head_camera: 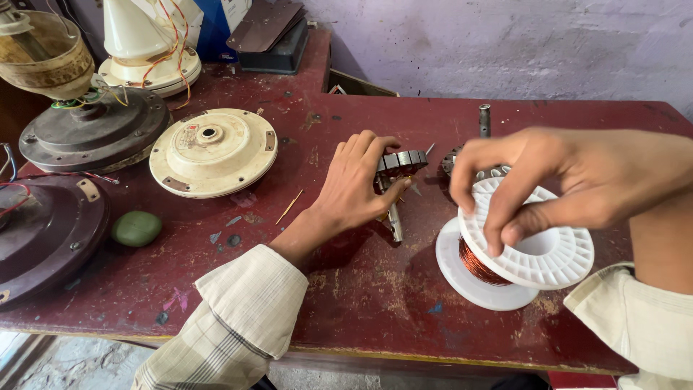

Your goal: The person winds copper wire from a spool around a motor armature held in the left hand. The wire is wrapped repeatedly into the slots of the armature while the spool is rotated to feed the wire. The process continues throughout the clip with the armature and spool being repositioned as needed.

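Note:
My left hand (359, 184) rests on the dark red table (361, 289), fingers curled over a metal stator with a shaft (399, 173), holding it. To its right, my right hand (556, 180) grips the top flange of a white plastic spool (538, 256) wound with copper wire (476, 263). The spool is tilted, its lower flange touching the table. Behind my right hand a second metal toothed part (462, 155) is partly hidden.
A cream fan motor cover (214, 150) lies left of centre. Dark fan housings (94, 130) (43, 238) and a cream fan body (148, 50) crowd the left side. A green oval object (136, 228), a thin stick (289, 206) and an upright metal pin (484, 119) are nearby.

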